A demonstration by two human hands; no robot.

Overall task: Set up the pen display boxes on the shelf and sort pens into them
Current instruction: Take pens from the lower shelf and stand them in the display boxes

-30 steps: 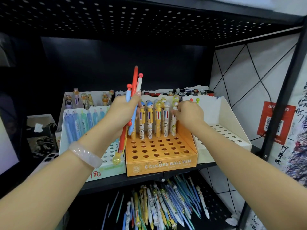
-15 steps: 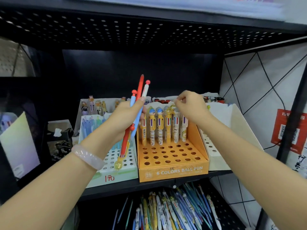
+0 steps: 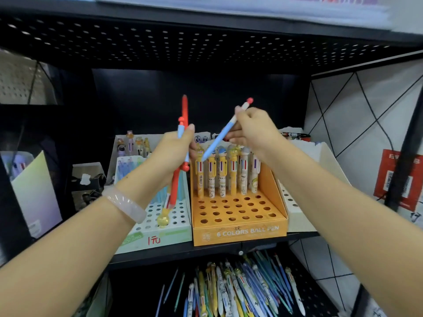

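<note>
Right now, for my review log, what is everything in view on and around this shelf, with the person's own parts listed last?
Orange cardboard display box: one, middle of shelf, front printed "6 COLORS BALL PEN".
Multicolour character-topped pens: about six, upright in the orange box's back row.
White-and-green perforated box: one, left of the orange box.
White perforated box: one, right of the orange box.
Loose mixed pens: many, on the lower shelf.
Red label: one, right wall.
Pale bangle: one, left wrist.
Left hand: grip on a red pen and others.
Right hand: grip on a blue-and-white pen with red cap.
</note>
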